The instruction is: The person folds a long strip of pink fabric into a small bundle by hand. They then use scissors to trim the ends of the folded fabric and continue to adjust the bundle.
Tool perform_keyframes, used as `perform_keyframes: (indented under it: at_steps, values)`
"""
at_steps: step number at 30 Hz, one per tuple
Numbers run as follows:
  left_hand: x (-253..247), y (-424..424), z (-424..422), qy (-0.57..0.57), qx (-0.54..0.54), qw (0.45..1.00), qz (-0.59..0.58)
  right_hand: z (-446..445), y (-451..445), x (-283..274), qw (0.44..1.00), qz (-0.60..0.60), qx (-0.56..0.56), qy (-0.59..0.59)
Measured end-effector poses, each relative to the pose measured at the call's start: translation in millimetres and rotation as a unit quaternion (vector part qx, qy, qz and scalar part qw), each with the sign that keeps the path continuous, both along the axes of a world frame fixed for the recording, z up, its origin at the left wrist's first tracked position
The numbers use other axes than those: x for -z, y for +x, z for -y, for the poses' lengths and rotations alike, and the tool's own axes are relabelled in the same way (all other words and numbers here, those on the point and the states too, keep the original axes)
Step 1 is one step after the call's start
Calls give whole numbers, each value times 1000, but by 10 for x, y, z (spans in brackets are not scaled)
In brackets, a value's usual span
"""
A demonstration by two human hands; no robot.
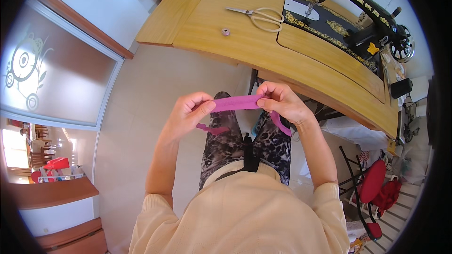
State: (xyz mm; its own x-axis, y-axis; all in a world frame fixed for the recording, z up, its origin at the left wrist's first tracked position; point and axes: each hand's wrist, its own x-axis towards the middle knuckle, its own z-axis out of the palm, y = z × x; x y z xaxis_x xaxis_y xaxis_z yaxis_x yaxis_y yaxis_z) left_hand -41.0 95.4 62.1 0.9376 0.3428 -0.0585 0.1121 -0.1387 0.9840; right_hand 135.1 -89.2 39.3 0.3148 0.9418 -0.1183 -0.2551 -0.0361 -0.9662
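Observation:
A strip of pink-purple fabric (237, 103) is stretched roughly level between my two hands, above my knees. My left hand (192, 111) pinches one end between thumb and fingers. The other end is pinched by my right hand (282, 102). Loose tails of the same colour hang below each hand, one over the left thigh and one by the right wrist. Beyond my hands, scissors (266, 19) with cream handles lie on the wooden sewing table (204, 42), near a small bobbin (225, 31).
A black sewing machine (367, 3) with gold ornament stands at the table's right. To the lower right is a folding chair with a red seat (373, 180). A frosted sliding door (63, 63) is on the left, beside the tiled floor (141, 113).

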Motion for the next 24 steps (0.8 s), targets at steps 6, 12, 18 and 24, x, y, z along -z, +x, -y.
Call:
perform_keyframes:
  at_steps: [6, 12, 18, 24]
  values:
    - [66, 43, -42, -3, -10, 1000, -25, 1, -12, 73, 999, -24, 29, 6]
    - [156, 51, -91, -12, -27, 999, -15, 14, 22, 138, 998, -38, 48, -9]
    - [242, 37, -189, -35, -43, 998, -20, 13, 58, 249, 995, -73, 73, -11]
    - [331, -2, -292, -56, -50, 997, -14, 18, 94, 386, 991, -101, 89, -9]
